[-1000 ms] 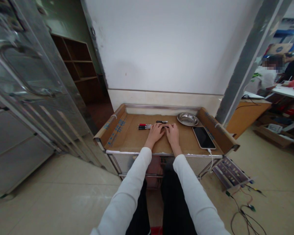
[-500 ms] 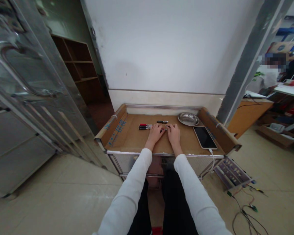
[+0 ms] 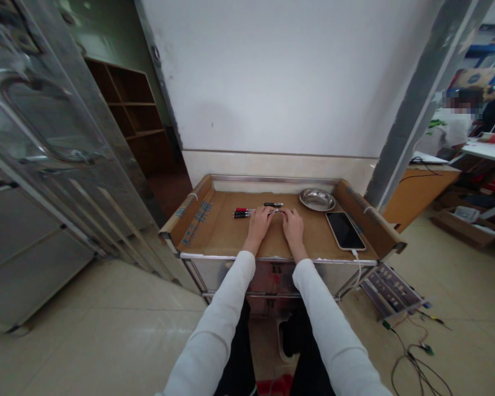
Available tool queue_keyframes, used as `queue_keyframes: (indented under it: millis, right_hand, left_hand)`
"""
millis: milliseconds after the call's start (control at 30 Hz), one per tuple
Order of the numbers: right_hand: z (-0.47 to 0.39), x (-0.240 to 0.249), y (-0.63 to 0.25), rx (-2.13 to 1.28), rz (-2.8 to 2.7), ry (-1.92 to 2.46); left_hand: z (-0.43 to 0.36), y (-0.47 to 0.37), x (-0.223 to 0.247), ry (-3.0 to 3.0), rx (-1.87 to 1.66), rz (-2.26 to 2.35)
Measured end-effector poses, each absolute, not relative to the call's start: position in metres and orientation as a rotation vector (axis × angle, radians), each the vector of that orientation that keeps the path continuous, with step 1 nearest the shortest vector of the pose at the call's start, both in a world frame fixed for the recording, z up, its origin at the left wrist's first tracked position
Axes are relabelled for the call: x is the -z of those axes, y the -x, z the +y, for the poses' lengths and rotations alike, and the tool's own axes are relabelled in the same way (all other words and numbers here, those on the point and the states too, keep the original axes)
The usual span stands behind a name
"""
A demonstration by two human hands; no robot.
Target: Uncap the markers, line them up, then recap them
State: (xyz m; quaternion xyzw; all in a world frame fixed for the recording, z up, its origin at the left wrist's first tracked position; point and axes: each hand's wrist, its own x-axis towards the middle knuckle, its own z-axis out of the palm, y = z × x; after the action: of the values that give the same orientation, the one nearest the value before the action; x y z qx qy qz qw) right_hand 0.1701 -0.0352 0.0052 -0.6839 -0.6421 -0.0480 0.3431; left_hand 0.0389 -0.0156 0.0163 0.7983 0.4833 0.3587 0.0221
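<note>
My left hand [image 3: 259, 224] and my right hand [image 3: 292, 225] are close together over the cardboard-lined top of a cart [image 3: 214, 236]. Fingers of both hands are closed on the ends of a slim pen [image 3: 276, 210], whose short middle part shows between them. Left of my left hand lie several pens [image 3: 241, 215] side by side, black ones and a red one, partly hidden by that hand. Just beyond my hands rests a single black pen [image 3: 273, 204].
A round metal bowl [image 3: 317, 200] stands at the back right. In front of it lies a phone [image 3: 345, 231] with a white cable [image 3: 358, 269] hanging over the edge. Raised cardboard sides bound the cart top. A person [image 3: 454, 129] is in the background at right.
My hands have shifted slightly, and the pen between them now lies more level and shows more clearly. Below the cart, a foot has come into view. The loose pens have stayed put.
</note>
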Motion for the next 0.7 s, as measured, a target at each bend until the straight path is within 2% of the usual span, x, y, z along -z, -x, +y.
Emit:
queue_keyframes:
  millis: [333, 500, 700]
  right_hand:
    - [-0.0346, -0.005, -0.1701, 0.118, -1.685, 1.729]
    - [-0.0345, -0.0079, -0.1675, -0.06, -1.829, 1.443]
    - [-0.0377, -0.0092, -0.1612, -0.207, -1.877, 1.363]
  left_hand:
    - [-0.0164, -0.0376, -0.0162, -2.482, -1.119, 1.476]
    - [-0.0136, -0.0352, -0.0145, -2.414, -1.229, 1.411]
    - [-0.0127, -0.0351, -0.0122, -2.288, -1.307, 1.439]
